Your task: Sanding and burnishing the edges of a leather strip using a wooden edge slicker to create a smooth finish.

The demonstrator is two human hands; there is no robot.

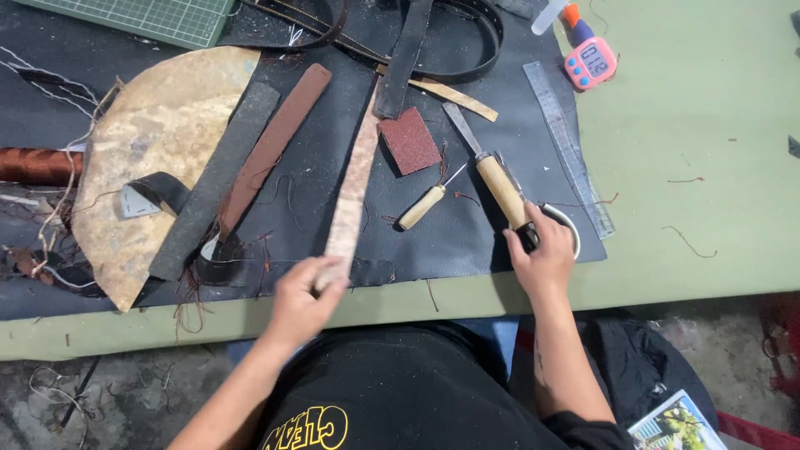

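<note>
Head view: left hand (pixel 298 302) reaching forward over the near edge of the surface (pixel 708 167), grip pinched on the near end of a long mottled leather strip (pixel 352 187) lying on the black mat (pixel 467 225). Right hand (pixel 542 258) palm-down, fingers closed around a small black object (pixel 528 237) beside the wooden-handled knife (pixel 498 179).

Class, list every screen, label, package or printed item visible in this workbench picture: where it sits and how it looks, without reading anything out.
Small pink digital timer: top right on the green table, rounded square, grey screen.
Glossy printed booklet: bottom right on the floor, colourful cover, partly cut off.
Green gridded cutting mat: top left, rectangular, pale printed lines.
</note>
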